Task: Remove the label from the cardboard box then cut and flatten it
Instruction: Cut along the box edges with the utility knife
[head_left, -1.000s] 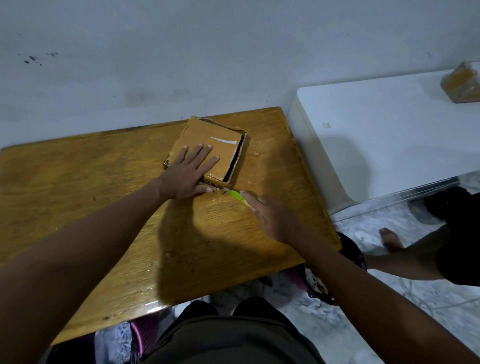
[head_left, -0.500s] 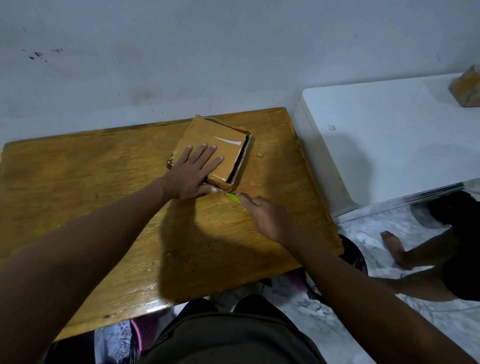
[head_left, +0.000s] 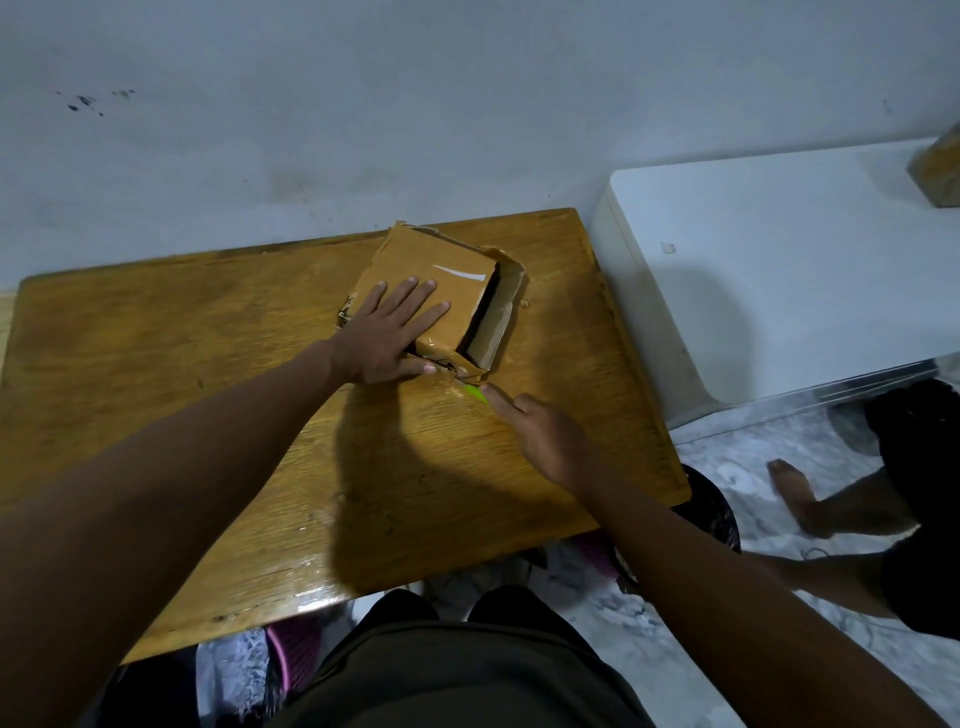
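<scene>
Both grips work: left hand (head_left: 387, 332) flat on the box (head_left: 441, 296), right hand (head_left: 540, 431) clasping the green cutter (head_left: 474, 392) beside it.

A: Where does the cardboard box (head_left: 441, 275) lie?

B: On the table (head_left: 156, 364), toward its far right corner, near the wall (head_left: 363, 104) behind.

A: And the hands?

B: The left hand (head_left: 387, 332) lies flat on the box's near left part. The right hand (head_left: 540, 431) rests on the table just before the box's near corner, and the cutter (head_left: 474, 392) reaches from it to that corner.

A: What stands to the right?

B: A cabinet (head_left: 779, 270) beside the table, against the same wall, a small parcel (head_left: 937, 166) on its far right edge. A second person's foot (head_left: 795, 493) is on the floor (head_left: 727, 457) before it.
</scene>
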